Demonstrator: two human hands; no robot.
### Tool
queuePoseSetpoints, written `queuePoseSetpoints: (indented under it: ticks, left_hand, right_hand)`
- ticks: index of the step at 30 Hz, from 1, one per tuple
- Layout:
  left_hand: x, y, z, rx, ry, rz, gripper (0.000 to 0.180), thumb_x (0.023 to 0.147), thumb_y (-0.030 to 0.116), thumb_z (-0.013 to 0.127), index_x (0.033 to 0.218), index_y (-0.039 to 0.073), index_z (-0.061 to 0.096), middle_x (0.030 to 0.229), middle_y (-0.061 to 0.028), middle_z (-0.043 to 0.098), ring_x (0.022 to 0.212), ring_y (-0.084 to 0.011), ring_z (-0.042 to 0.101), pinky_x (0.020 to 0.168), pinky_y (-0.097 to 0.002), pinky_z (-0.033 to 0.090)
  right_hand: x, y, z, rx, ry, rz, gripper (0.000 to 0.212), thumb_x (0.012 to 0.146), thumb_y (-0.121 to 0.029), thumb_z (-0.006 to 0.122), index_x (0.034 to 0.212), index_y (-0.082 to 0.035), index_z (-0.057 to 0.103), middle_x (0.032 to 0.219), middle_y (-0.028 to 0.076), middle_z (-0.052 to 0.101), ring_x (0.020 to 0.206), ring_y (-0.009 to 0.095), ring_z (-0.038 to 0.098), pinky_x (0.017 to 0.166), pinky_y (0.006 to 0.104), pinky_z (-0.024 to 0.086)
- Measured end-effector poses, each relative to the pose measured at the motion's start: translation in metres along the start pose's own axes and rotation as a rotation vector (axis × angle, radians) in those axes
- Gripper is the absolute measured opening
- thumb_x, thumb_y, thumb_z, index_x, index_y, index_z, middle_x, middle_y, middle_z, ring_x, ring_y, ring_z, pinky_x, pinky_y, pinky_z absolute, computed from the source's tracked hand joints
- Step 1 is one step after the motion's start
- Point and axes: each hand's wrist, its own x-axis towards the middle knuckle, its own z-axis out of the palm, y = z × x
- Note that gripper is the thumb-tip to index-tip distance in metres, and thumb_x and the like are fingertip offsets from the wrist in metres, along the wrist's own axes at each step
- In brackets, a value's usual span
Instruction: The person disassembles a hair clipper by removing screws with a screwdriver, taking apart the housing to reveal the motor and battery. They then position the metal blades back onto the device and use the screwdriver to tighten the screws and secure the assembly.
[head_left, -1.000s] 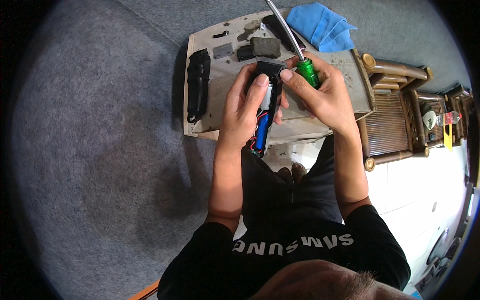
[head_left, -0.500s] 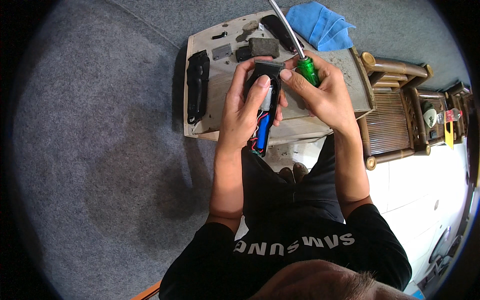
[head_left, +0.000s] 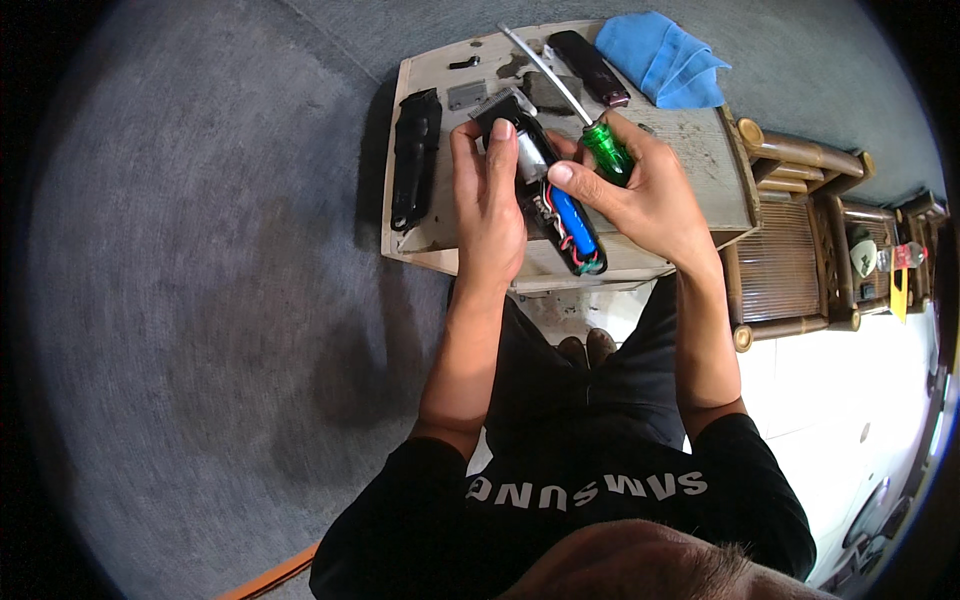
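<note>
An opened hair clipper [head_left: 532,158] lies tilted between my hands, its toothed blade end toward the upper left. Inside its black body I see a silver motor, a blue battery cell [head_left: 572,222] and red, white and black wires. My left hand [head_left: 490,215] is closed around the blade half, thumb on top. In my right hand [head_left: 655,205] the green handle of a screwdriver [head_left: 608,152] is gripped, its metal shaft pointing up and left over the table. My right thumb touches the clipper's side near the battery; the other right fingers are partly hidden.
On the wooden table [head_left: 690,160] lie a black clipper shell [head_left: 416,155], a dark elongated casing [head_left: 588,66], a grey block [head_left: 552,94], a small metal plate [head_left: 466,95] and a small black part [head_left: 464,63]. A folded blue cloth [head_left: 660,60] sits at the far right corner. Bamboo chairs [head_left: 785,250] stand right.
The clipper has turned, its blade end swinging left and its battery end right. My right thumb has moved from the blade end down beside the battery, and the screwdriver leans further left.
</note>
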Motion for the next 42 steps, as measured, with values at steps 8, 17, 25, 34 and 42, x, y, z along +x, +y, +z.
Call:
queuePoseSetpoints:
  ticks: [8,17,25,34,42]
  left_hand:
    - [0.003,-0.004,0.002,0.133,0.149,0.047,0.038,0.109,0.039,0.054,0.121,0.004,0.049,0.111,-0.0054,0.057,0.103,-0.0102,0.049,0.094,-0.0281,0.04]
    - [0.005,-0.008,-0.002,-0.025,0.019,0.056,0.025,0.113,0.037,0.044,0.12,0.012,0.046,0.11,0.0006,0.054,0.1,-0.0056,0.048,0.087,-0.0267,0.044]
    - [0.008,-0.008,-0.012,-0.092,-0.158,0.029,0.043,0.114,0.039,0.034,0.137,0.008,0.054,0.142,-0.0078,0.058,0.132,-0.0179,0.052,0.112,-0.0394,0.04]
    - [0.005,0.001,-0.004,-0.146,-0.214,0.005,0.058,0.113,0.045,0.032,0.15,0.003,0.048,0.142,-0.0068,0.059,0.13,-0.0145,0.053,0.11,-0.0345,0.039]
    - [0.008,-0.003,-0.014,-0.208,-0.371,-0.008,0.057,0.112,0.043,0.038,0.15,0.002,0.047,0.144,-0.0091,0.057,0.132,-0.0164,0.052,0.115,-0.0368,0.037]
  right_hand:
    - [-0.001,-0.006,0.0,-0.058,-0.145,-0.038,0.048,0.08,-0.034,0.089,0.102,0.0,0.063,0.076,0.005,0.062,0.072,0.012,0.059,0.064,0.0286,0.048]
    - [-0.001,0.001,-0.01,0.286,-0.162,0.082,0.03,0.084,-0.024,0.084,0.093,-0.002,0.066,0.079,-0.001,0.062,0.075,0.006,0.055,0.065,0.0242,0.044]
    - [-0.004,-0.006,-0.018,0.431,-0.228,0.204,0.03,0.081,-0.021,0.081,0.094,0.002,0.068,0.08,0.002,0.065,0.071,0.009,0.06,0.064,0.0254,0.049]
    - [-0.006,-0.012,-0.02,0.55,-0.234,0.209,0.044,0.087,-0.03,0.079,0.108,0.006,0.064,0.083,0.007,0.066,0.068,0.013,0.066,0.06,0.0287,0.059]
    - [-0.004,-0.009,-0.02,0.558,-0.214,0.259,0.045,0.089,-0.034,0.078,0.106,0.006,0.064,0.08,0.007,0.066,0.061,0.012,0.065,0.053,0.0277,0.058]
